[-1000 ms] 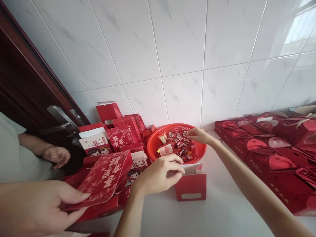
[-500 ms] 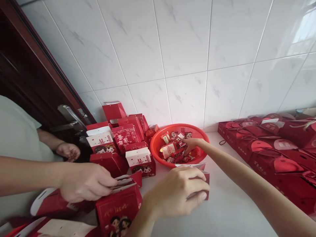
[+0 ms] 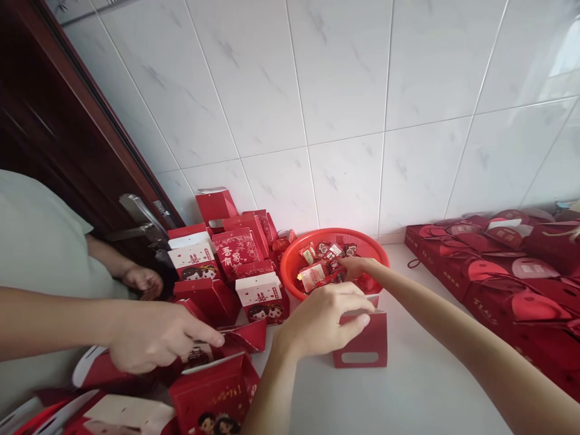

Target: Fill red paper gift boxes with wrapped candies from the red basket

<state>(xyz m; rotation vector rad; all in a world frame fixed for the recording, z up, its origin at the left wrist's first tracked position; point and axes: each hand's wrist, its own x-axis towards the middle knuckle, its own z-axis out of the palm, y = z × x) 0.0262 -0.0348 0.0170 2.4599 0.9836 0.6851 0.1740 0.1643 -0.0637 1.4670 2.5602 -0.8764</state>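
Note:
A red paper gift box (image 3: 362, 341) with an oval cut-out in its side stands on the white table, its top flaps up. My left hand (image 3: 324, 317) grips its upper edge, thumb on the near side and fingers over the top. Behind it, a red plastic basket (image 3: 379, 254) holds many small wrapped candies (image 3: 312, 277). My right hand (image 3: 357, 266) reaches into the basket, its fingers curled down onto the candies; my left hand partly blocks the view there.
Several red and white gift boxes (image 3: 240, 248) stand left of the basket. A co-worker's hand (image 3: 158, 338) is over another box (image 3: 212, 393) at the lower left. Along the wall at right lie rows of closed red boxes (image 3: 480, 272). A dark door (image 3: 54, 151) is at left.
My left hand has shifted up and back on the box, which now shows its cut-out side. My right hand stays in the basket. The co-worker's finger now points outward over a box.

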